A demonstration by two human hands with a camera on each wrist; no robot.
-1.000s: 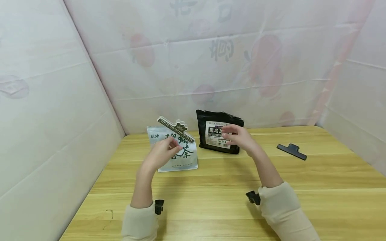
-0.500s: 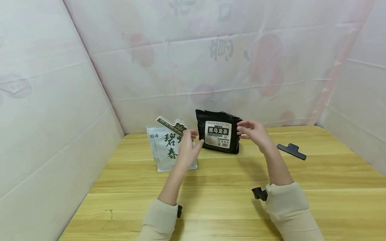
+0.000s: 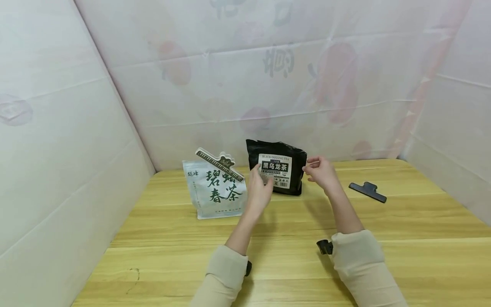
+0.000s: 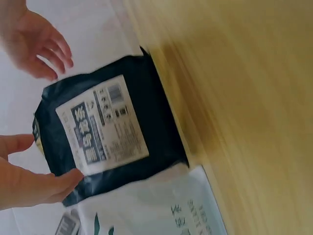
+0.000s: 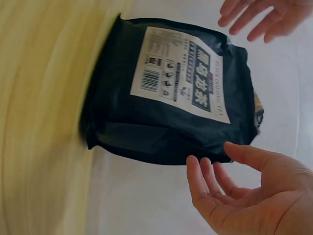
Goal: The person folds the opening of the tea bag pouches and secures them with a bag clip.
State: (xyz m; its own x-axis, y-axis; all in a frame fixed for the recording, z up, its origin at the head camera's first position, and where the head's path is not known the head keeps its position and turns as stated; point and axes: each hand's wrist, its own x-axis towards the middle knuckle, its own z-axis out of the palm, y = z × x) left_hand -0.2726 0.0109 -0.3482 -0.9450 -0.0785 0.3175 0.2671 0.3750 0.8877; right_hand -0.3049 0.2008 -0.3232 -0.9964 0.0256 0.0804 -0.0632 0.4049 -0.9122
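Black pouch (image 3: 284,172), pliable, creased and glossy, stands on the wood-grain table (image 3: 299,273) beside the pale pouch (image 3: 216,204); its rectangular label (image 5: 181,73) reads "BLACK OOLONG TEA" and "黑乌龙茶"; left hand (image 3: 260,191), fingers extended, and right hand (image 3: 323,174), fingers loosely bent, flank it; contact cannot be determined.

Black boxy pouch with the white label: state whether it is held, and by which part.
Nothing is held: the left hand and right hand flank the pouch; whether either touches it is unclear.
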